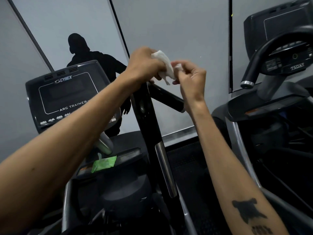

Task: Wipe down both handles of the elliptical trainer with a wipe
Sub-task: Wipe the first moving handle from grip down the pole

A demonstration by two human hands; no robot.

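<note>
A white wipe is held up between both hands, just above the top of a black handle of the elliptical trainer. My left hand grips the wipe's left part with curled fingers. My right hand pinches its right edge between thumb and fingertips. The handle rises upright through the middle of the view, with a short black side grip branching off to the right below the hands. A silver plate runs down its lower part. The trainer's other handle is not clearly in view.
The trainer's console, marked Cybex Arc Trainer, stands at left, with a green wipe packet on the ledge below it. A second machine with a curved black bar fills the right side. A mirror wall behind reflects a person's dark figure.
</note>
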